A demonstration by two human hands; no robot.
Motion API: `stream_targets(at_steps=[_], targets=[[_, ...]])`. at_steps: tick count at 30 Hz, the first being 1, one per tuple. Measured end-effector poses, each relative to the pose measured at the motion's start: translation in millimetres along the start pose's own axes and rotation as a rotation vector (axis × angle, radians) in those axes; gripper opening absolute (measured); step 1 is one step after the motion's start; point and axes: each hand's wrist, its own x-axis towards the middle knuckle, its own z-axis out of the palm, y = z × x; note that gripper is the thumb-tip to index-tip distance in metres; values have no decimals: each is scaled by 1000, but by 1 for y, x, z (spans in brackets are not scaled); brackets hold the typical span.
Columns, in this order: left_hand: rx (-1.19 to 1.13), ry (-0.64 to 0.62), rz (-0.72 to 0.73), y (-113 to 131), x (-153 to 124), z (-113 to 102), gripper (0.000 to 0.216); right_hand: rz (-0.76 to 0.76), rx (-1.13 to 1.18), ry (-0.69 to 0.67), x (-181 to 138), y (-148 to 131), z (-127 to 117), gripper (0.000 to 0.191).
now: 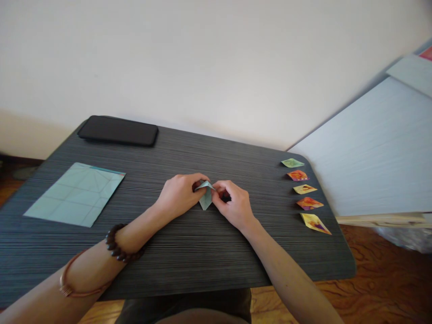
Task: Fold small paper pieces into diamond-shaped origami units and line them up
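Your left hand (182, 194) and right hand (234, 201) pinch opposite sides of a folded paper (205, 201) mid-table, likely to steady it; five paper shapes (305, 189) sit rightward, perhaps out of your way.

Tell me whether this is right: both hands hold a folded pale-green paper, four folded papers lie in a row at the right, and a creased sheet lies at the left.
Not four: the head view shows five folded papers in that row. Otherwise right: left hand and right hand hold the folded pale-green paper; the creased sheet lies at the left.
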Motion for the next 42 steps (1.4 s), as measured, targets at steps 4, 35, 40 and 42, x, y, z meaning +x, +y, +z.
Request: stream_targets(at_steps=[4, 35, 40, 42], targets=[[-8, 8, 33, -3, 1, 1, 28, 25, -15, 40, 0, 1, 1, 12], [-1343, -456, -241, -16, 9, -14, 39, -312, -128, 36, 4, 19, -11, 39], [-1197, -396, -224, -14, 7, -10, 46, -291, -74, 18, 4, 18, -9, 39], [-1200, -382, -225, -14, 7, -8, 47, -267, -32, 17, 4, 17, -10, 39]])
